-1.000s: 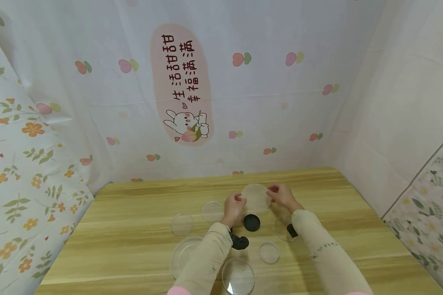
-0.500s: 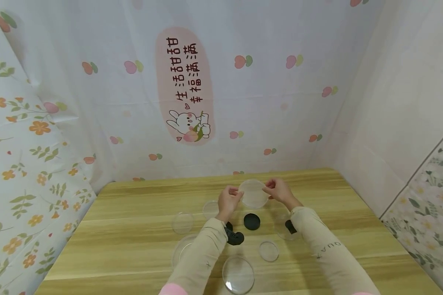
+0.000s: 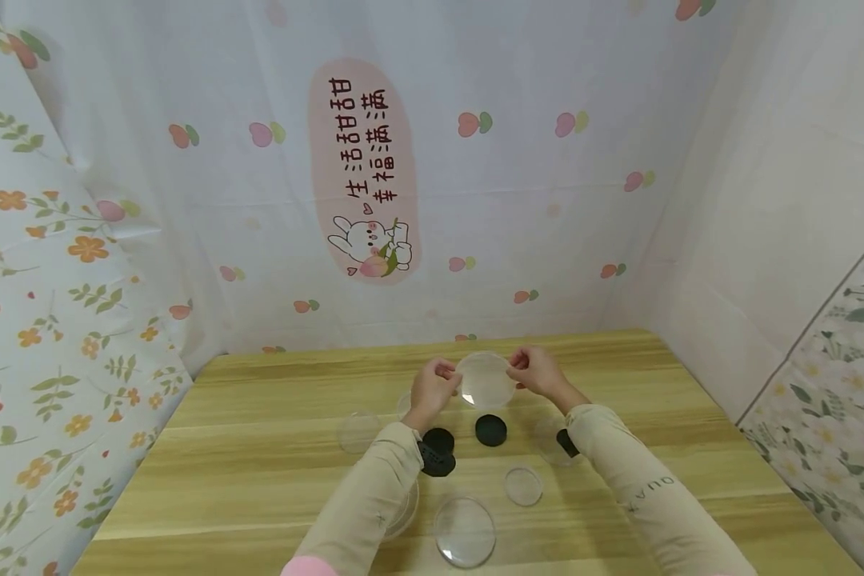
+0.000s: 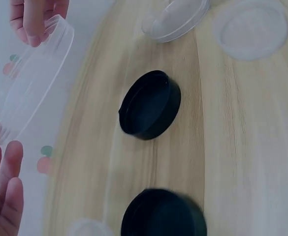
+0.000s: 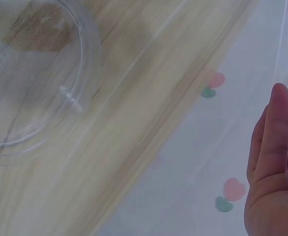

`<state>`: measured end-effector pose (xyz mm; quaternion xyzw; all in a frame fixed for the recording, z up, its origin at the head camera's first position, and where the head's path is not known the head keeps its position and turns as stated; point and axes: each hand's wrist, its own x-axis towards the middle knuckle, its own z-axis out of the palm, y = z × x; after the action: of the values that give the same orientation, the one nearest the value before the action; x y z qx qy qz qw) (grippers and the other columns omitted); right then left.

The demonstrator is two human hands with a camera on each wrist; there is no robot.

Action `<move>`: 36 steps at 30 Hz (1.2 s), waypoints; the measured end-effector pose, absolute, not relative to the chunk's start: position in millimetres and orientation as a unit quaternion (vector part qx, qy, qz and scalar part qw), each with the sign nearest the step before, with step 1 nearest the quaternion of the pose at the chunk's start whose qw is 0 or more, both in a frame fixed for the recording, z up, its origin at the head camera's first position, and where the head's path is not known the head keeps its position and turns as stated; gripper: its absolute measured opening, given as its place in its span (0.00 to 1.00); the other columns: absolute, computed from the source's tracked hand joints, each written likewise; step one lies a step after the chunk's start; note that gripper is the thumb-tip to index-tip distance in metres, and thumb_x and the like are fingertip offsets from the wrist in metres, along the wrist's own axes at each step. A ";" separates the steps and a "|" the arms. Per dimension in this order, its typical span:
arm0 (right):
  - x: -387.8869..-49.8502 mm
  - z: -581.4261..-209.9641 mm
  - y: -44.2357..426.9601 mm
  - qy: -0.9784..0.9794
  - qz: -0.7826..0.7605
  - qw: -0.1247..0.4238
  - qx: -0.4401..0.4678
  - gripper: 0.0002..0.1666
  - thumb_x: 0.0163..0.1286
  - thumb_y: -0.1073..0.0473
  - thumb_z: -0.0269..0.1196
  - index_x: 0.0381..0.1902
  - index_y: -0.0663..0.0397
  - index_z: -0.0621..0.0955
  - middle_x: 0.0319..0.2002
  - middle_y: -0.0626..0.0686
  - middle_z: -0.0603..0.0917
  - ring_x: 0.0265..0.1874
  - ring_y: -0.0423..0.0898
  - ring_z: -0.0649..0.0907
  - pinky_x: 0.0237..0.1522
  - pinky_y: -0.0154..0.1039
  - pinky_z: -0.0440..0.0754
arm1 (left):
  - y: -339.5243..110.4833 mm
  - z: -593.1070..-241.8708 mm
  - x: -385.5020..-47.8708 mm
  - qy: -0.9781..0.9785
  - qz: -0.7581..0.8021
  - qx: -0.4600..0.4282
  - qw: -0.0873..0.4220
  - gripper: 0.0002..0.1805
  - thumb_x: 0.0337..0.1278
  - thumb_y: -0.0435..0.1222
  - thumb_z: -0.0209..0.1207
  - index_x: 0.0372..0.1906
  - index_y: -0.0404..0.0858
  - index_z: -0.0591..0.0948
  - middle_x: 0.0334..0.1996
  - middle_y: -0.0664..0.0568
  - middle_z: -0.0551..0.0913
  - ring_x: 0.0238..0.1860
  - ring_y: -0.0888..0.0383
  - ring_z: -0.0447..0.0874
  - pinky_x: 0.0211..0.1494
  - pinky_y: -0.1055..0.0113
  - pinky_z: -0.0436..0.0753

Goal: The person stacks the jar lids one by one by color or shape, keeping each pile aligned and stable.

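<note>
so the person has a clear round dish (image 3: 487, 380) up off the tabletop (image 3: 259, 424), over toward the far edge and a bit right of that edge's middle. both hands are grasping it: left hand (image 3: 429, 392) pinching the left rim, right hand (image 3: 538, 373) pinching the right, neither one letting go. compared with a second ago, the dish and left arm have drifted a little left, so the left sleeve (image 3: 363, 492) now hides more of a bigger clear dish (image 3: 409, 512), and a second black dish (image 3: 441, 440) has popped out beside the wrist. there's also a fresh glint low on the held dish, probably a small change of tilt (the head moved too, so hard to be sure). seems like the work is still at the handling stage, nothing set down yet. as for which way it points: it's round, so no real long axis, but its flat face is tipped up toward the wearer, with the line between the two grips running roughly along the far edge. the first black dish (image 3: 491, 430) sits on the tabletop just nearside of it. can't tell whether it's one piece or a couple nested.
</note>
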<state>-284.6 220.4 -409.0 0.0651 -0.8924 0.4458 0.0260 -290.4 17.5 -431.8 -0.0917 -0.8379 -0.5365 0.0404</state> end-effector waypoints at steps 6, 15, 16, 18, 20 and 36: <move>-276.7 -402.3 213.4 -0.893 0.439 0.025 0.097 0.06 0.57 0.69 0.58 0.31 0.68 0.73 0.25 0.56 0.75 0.24 0.46 0.77 0.29 0.45 0.80 | 1.8 -424.1 -284.3 -0.836 -0.534 -0.127 0.020 0.09 0.49 0.31 0.59 0.37 0.36 0.76 0.28 0.49 0.76 0.20 0.60 0.75 0.21 0.70 0.72; -266.3 -399.3 195.0 -0.901 0.404 0.028 0.154 0.07 0.56 0.70 0.60 0.34 0.69 0.76 0.26 0.55 0.77 0.25 0.46 0.77 0.26 0.34 0.78 | -26.1 -418.1 -275.7 -0.836 -0.522 -0.168 -0.002 0.12 0.48 0.29 0.59 0.41 0.34 0.77 0.27 0.48 0.74 0.25 0.57 0.74 0.27 0.67 0.75; -265.4 -399.7 192.6 -0.901 0.402 0.028 0.159 0.08 0.56 0.70 0.60 0.34 0.70 0.76 0.27 0.55 0.77 0.25 0.46 0.77 0.26 0.34 0.77 | -29.1 -417.8 -274.3 -0.836 -0.521 -0.170 -0.004 0.12 0.47 0.29 0.59 0.41 0.34 0.77 0.27 0.48 0.74 0.25 0.57 0.74 0.27 0.66 0.75; -263.6 -400.2 187.8 -0.902 0.397 0.027 0.169 0.09 0.55 0.71 0.60 0.36 0.71 0.77 0.27 0.55 0.77 0.26 0.46 0.77 0.27 0.34 0.77 | -34.7 -417.3 -271.4 -0.837 -0.520 -0.171 -0.011 0.13 0.47 0.29 0.59 0.42 0.34 0.77 0.27 0.48 0.74 0.26 0.57 0.74 0.28 0.67 0.74; -262.1 -401.0 182.8 -0.903 0.391 0.022 0.178 0.11 0.56 0.70 0.59 0.38 0.71 0.77 0.27 0.54 0.77 0.26 0.46 0.77 0.28 0.34 0.76 | -40.6 -417.3 -268.8 -0.838 -0.517 -0.175 -0.015 0.14 0.47 0.28 0.59 0.44 0.34 0.77 0.27 0.49 0.74 0.26 0.57 0.74 0.27 0.67 0.75; -251.8 -419.9 139.7 -0.890 0.372 0.007 0.265 0.14 0.51 0.73 0.59 0.39 0.73 0.77 0.26 0.55 0.77 0.25 0.42 0.74 0.28 0.32 0.73 | -90.3 -429.3 -254.4 -0.831 -0.500 -0.234 -0.067 0.19 0.44 0.23 0.58 0.46 0.26 0.74 0.27 0.44 0.72 0.24 0.58 0.72 0.28 0.70 0.74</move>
<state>-251.8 139.7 -419.9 0.2648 -0.8896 0.3722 0.0066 -254.4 -90.3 -429.3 -0.2337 -0.8314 -0.4997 -0.0671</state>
